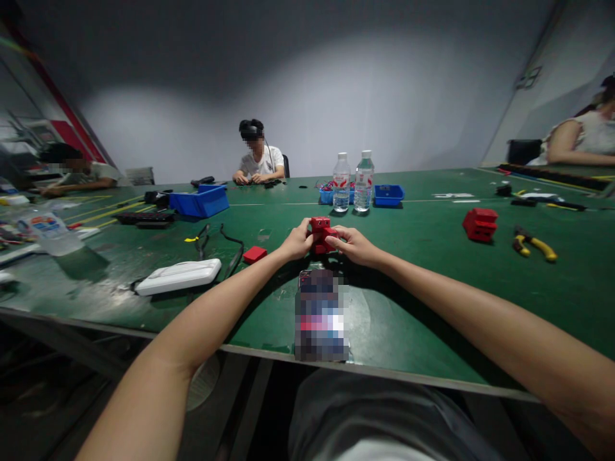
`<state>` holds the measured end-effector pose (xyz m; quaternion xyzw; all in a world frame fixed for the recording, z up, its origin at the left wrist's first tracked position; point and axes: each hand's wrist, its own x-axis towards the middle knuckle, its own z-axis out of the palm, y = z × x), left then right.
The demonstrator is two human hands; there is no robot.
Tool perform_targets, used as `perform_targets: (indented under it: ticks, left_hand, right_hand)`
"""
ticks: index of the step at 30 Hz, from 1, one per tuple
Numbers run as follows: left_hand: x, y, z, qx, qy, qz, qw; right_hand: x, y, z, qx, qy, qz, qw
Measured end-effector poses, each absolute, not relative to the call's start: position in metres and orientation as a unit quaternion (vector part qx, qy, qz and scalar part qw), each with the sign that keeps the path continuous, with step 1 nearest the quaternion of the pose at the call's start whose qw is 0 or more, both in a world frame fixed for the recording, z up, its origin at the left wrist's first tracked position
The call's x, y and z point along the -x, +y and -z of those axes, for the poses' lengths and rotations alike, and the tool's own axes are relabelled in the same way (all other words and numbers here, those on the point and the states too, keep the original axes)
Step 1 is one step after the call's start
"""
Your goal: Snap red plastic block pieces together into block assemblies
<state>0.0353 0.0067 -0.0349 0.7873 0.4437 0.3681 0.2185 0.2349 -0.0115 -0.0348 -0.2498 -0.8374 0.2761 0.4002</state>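
Observation:
Both my arms reach out over the green table (432, 307). My left hand (296, 241) and my right hand (354, 245) are closed from either side on a small red plastic block assembly (321, 233), held just above the table. A single flat red piece (254, 254) lies to the left of my left hand. A phone (321, 315) lies flat between my forearms, near the front edge.
A white flat box (179, 276) and black cables (229, 246) lie at the left. Two water bottles (352, 182) and blue bins (199, 200) stand further back. Another red block (480, 224) and yellow-handled pliers (534, 244) lie at the right. Other people sit at the far and side edges.

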Motion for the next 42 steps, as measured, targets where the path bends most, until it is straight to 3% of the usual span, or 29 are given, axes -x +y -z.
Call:
perform_targets:
  ticks: [31, 42]
  left_hand:
    - [-0.036, 0.009, 0.037, -0.793, 0.445, -0.365, 0.201]
    - [-0.039, 0.004, 0.038, -0.785, 0.467, -0.362, 0.188]
  right_hand:
    - [-0.24, -0.012, 0.031, 0.249, -0.753, -0.483, 0.37]
    - [-0.242, -0.001, 0.041, 0.286, -0.635, -0.564, 0.443]
